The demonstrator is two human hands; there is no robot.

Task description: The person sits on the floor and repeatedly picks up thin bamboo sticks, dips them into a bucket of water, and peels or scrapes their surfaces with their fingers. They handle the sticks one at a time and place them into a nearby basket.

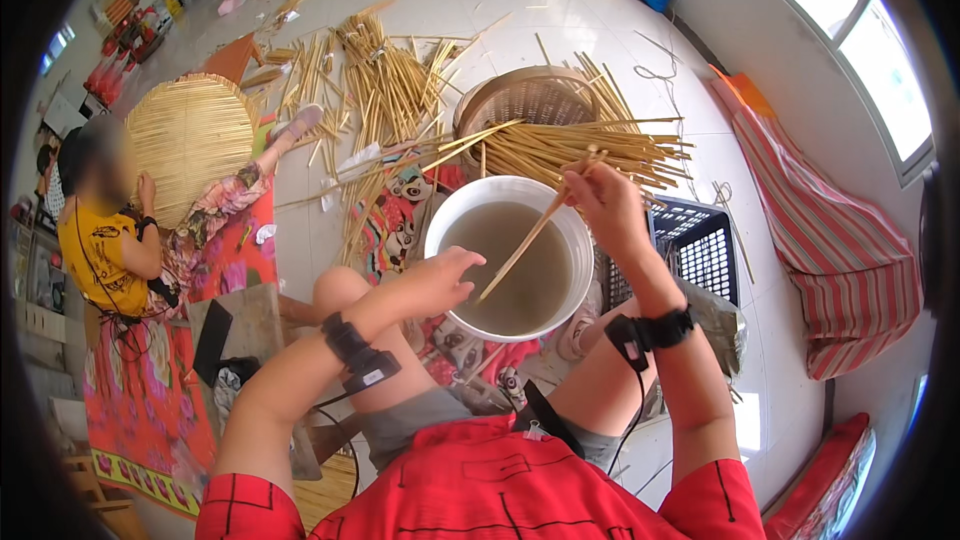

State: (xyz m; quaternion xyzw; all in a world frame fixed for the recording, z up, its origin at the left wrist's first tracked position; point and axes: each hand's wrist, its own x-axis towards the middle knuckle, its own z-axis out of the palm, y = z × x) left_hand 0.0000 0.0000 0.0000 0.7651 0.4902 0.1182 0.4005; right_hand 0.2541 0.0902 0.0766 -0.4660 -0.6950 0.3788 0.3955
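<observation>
The white bucket (582,255) contains cloudy water (540,290). A slender tan stick (523,248) slants over the bucket's mouth, lower tip toward the near left. The left hand (450,274) — open, fingers loosely bent — reaches over the bucket's left rim. The right hand (609,204) grips the stick's upper end above the far-right rim. A black crate (712,248) stands right of the bucket, a woven basket (548,100) and tan stalks (628,153) beyond the bucket.
</observation>
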